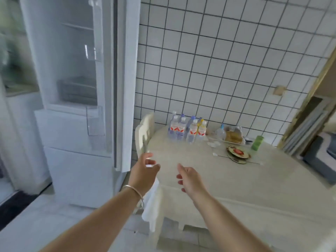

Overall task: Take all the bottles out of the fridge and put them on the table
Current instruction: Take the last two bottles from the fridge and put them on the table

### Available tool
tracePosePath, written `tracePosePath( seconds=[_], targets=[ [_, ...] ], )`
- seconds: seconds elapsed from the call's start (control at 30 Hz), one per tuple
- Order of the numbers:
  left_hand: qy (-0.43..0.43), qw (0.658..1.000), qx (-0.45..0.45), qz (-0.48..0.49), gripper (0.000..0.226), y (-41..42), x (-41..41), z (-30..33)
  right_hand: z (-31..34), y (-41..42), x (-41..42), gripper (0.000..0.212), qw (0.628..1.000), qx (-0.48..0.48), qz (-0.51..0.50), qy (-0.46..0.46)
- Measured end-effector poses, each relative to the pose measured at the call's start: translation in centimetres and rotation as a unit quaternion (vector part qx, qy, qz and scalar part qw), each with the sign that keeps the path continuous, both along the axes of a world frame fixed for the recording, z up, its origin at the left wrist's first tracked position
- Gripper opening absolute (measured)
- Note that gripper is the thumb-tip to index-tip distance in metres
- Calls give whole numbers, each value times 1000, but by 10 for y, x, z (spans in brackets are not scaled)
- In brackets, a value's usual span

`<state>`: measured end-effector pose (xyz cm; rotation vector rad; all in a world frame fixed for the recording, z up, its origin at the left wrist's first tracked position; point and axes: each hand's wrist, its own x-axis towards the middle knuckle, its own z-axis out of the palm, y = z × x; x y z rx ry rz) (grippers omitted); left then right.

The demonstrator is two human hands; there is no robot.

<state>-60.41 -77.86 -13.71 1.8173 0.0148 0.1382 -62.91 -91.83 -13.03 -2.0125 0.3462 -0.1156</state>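
Hovering empty over the counter [236, 188], the left hand [143, 171] and right hand [190, 179] kept each grip apart; bottles [187, 130] stood clustered near the open fridge [76, 70].

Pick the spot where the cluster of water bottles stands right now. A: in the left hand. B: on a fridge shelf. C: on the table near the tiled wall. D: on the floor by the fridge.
C: the water bottles stand upright together on the table, close to the tiled wall.
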Motion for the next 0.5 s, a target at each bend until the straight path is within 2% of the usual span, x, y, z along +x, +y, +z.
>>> tracePosePath(
  seconds=[0.3,0.5],
  targets=[
    [-28,992,-35,115,35,164,3,10,17,173,18,37,992,13,128,5],
    [-45,991,-25,127,35,283,53,19,30,304,71,29,985,19,166,-38]
  ],
)
